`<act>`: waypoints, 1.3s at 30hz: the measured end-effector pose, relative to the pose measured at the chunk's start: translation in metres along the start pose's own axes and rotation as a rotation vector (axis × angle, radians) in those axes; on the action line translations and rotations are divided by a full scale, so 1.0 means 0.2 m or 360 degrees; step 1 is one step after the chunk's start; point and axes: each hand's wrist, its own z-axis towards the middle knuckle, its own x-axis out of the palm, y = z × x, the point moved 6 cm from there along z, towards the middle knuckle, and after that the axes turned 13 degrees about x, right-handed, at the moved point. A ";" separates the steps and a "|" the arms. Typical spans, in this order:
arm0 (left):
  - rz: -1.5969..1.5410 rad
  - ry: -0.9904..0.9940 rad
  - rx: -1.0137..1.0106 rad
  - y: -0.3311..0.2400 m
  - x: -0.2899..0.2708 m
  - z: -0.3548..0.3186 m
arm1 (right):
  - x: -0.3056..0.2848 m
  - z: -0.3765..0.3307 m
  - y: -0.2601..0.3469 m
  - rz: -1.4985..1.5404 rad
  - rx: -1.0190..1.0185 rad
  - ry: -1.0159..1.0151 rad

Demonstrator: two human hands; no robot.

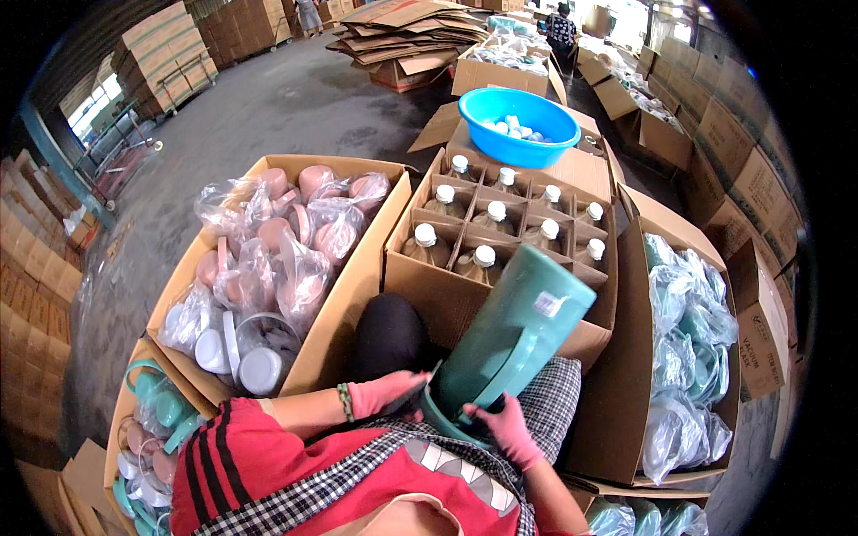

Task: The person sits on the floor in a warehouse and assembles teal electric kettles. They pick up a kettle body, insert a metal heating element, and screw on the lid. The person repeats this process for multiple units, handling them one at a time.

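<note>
A large teal vacuum-flask casing (523, 326) lies slanted over my lap, its base toward the cardboard box ahead and its other end close to my body. My right hand (508, 431), in a pink glove, is closed on the casing near its handle (511, 366). My left hand (389, 395), also gloved in pink with dark fingertips, is at the near end of the casing. Its fingers look bent around a thin piece at the rim, too small to name. A white sticker (547, 305) shows on the casing's side.
Ahead stands a divided carton (500, 308) of bottle-like flask liners with white caps; behind it is a blue basin (518, 134) of small white pieces. Left, a box (357, 295) holds bagged pink flask parts. Right, a carton (617, 384) holds bagged teal parts. Flattened cardboard (402, 36) lies farther back.
</note>
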 end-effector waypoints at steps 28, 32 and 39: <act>0.1840 -0.0729 0.2260 -1.10 0.49 -0.10 | -0.66 0.51 0.26 0.1504 -0.0497 -0.0265; 0.0510 -0.0308 0.1814 -1.21 -0.04 0.17 | -0.25 -0.01 0.67 0.0186 -0.1107 -0.0895; 0.1187 -0.0307 0.2499 -1.12 0.33 -0.17 | -0.53 0.31 0.39 0.1218 -0.0693 -0.0642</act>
